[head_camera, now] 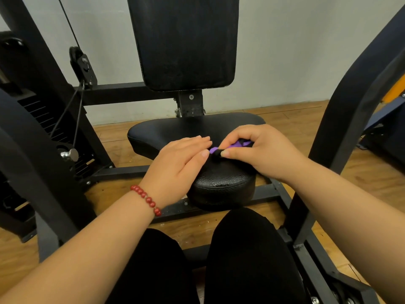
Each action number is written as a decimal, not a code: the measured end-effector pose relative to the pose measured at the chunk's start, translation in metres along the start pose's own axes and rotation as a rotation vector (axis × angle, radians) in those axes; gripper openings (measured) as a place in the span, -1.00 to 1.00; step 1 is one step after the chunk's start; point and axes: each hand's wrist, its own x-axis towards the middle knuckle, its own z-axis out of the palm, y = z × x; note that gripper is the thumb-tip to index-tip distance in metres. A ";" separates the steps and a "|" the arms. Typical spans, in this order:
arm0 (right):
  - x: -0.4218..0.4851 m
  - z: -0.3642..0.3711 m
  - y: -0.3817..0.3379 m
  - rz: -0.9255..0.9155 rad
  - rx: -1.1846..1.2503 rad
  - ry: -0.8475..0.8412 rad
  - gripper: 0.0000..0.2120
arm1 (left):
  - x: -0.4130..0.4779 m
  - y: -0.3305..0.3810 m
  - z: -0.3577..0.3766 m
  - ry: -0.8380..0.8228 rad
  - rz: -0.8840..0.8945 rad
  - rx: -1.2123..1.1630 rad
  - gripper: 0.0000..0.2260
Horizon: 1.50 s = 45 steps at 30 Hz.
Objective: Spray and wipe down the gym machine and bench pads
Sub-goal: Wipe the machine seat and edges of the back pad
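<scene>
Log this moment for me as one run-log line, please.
left hand: flat on seat pad | right hand: pinching purple-and-black item on pad | back pad: untouched

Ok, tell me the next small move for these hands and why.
Probably slide the purple-and-black item, pinched in the right hand, across the seat pad. It sits low over the pad's middle, beside the flat left hand resting there, so a wiping stroke seems the natural follow-on. I cannot tell whether the item is a cloth.
</scene>
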 end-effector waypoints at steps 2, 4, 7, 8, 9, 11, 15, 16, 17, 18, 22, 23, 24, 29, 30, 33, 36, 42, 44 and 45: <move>0.012 -0.003 0.009 0.044 -0.027 0.013 -0.82 | 0.001 0.000 -0.001 -0.004 -0.002 0.005 -0.46; 0.027 -0.005 0.019 0.119 -0.062 0.077 -0.80 | 0.000 0.001 -0.002 -0.023 -0.012 0.005 -0.53; 0.035 -0.003 0.023 0.190 -0.031 0.100 -0.82 | 0.002 0.002 -0.007 -0.077 -0.044 -0.002 -0.64; 0.032 -0.002 0.021 0.175 -0.020 0.091 -0.82 | 0.005 0.002 -0.009 -0.102 -0.054 -0.001 -0.65; 0.027 0.000 0.018 0.137 -0.013 0.082 -0.82 | 0.008 0.002 -0.012 -0.130 -0.057 0.004 -0.63; 0.017 0.003 0.013 0.039 -0.029 0.048 -0.83 | 0.018 0.002 -0.017 -0.200 -0.071 0.019 -0.60; 0.019 -0.004 0.018 0.043 -0.012 0.014 -0.82 | 0.033 0.003 -0.021 -0.306 -0.078 0.094 -0.53; 0.025 -0.007 0.024 0.070 -0.038 0.028 -0.81 | 0.034 0.002 -0.022 -0.314 -0.080 0.098 -0.53; 0.032 -0.009 0.028 0.106 -0.059 0.052 -0.82 | 0.035 0.002 -0.022 -0.316 -0.084 0.094 -0.54; 0.038 -0.011 0.032 0.143 -0.062 0.078 -0.84 | 0.035 0.001 -0.023 -0.317 -0.086 0.089 -0.54; 0.040 -0.008 0.033 0.188 -0.016 0.105 -0.88 | 0.037 -0.001 -0.024 -0.328 -0.095 0.097 -0.50; 0.034 -0.006 0.030 0.153 -0.002 0.091 -0.86 | 0.039 -0.002 -0.025 -0.338 -0.096 0.104 -0.49; 0.029 -0.004 0.028 0.107 -0.002 0.073 -0.84 | 0.043 -0.003 -0.024 -0.347 -0.096 0.111 -0.48; 0.032 -0.009 0.033 0.060 -0.028 0.025 -0.82 | 0.069 0.000 -0.024 -0.368 -0.113 0.161 -0.45; 0.040 -0.011 0.040 0.081 -0.057 0.043 -0.82 | 0.075 0.001 -0.024 -0.369 -0.123 0.160 -0.46; 0.059 -0.017 0.055 0.195 -0.065 0.103 -0.86 | 0.086 -0.001 -0.020 -0.400 -0.165 0.162 -0.43; 0.057 -0.011 0.060 0.203 -0.024 0.168 -0.89 | 0.086 -0.007 -0.015 -0.421 -0.188 0.156 -0.41; 0.029 -0.007 0.051 0.064 0.054 0.114 -0.84 | 0.089 -0.007 -0.012 -0.471 -0.177 0.202 -0.35; 0.039 -0.013 0.055 0.090 0.062 0.107 -0.82 | 0.090 -0.006 -0.013 -0.493 -0.180 0.217 -0.36; 0.047 -0.015 0.059 0.114 0.039 0.131 -0.81 | 0.090 -0.005 -0.013 -0.500 -0.183 0.220 -0.36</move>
